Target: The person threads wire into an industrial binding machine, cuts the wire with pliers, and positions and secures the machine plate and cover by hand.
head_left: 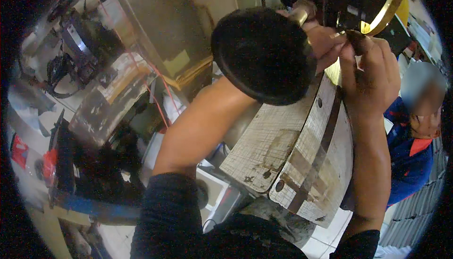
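Observation:
Both hands meet at the upper right, beside a dark machine part with a brass-coloured curved rim (388, 11) and a bright light under it. My left hand (322, 44) reaches there from behind a large black round disc (264, 56), which hides the wrist and part of the hand. Its visible fingers are bent together next to the machine. My right hand (375, 72) is raised opposite, thumb and fingers pinched close to the left fingertips. Whatever lies between the fingers is too small and dark to name.
Below the hands stands a worn, pale wood-grain worktop (278, 150) with dark stains and a dark strip. A tan cabinet (174, 23) rises at the upper left, with red cords (163, 84) hanging near it. Another person in a blue shirt (415, 164) is close at the right.

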{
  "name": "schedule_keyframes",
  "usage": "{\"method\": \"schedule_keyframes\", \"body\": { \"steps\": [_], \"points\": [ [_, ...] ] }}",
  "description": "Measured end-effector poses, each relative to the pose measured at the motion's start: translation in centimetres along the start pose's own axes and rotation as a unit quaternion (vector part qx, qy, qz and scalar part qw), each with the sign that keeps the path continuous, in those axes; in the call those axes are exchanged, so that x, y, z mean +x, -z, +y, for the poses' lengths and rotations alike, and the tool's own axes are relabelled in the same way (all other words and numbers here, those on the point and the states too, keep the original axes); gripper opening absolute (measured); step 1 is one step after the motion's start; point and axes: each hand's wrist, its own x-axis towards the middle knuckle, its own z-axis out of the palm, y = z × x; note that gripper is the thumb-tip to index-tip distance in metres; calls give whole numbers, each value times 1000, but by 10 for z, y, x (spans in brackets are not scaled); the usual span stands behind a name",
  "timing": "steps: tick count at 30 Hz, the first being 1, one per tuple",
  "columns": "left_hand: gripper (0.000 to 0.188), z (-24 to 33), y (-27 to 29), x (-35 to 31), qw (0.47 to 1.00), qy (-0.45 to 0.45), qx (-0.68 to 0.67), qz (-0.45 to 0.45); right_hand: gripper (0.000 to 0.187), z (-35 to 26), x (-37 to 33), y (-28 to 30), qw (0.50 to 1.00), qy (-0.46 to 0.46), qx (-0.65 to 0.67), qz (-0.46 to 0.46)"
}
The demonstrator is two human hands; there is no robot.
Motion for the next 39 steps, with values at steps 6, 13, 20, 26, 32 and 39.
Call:
{"method": "schedule_keyframes", "body": {
  "steps": [6, 13, 20, 26, 32, 39],
  "points": [
    [28, -4, 11, -7, 987, -85, 118, -62, 19, 2, 6, 6, 997, 62, 1, 55],
    [36, -4, 20, -8, 987, -65, 105, -100, 21, 5, 8, 7, 993, 102, 43, 43],
    [40, -1, 18, -17, 990, 7, 39, -132, 20, 7, 9, 3, 991, 116, 57, 42],
    [35, 5, 17, 2, 995, 58, -39, -73, 22, 7, 12, 5, 994, 96, 39, 34],
    [30, 6, 18, 0, 993, 69, -69, -67, 21, 2, 13, 6, 996, 72, 33, 26],
    [33, 4, 20, 2, 983, 93, -132, -84, 23, 2, 14, 7, 998, 40, 42, -21]
  ]
}}
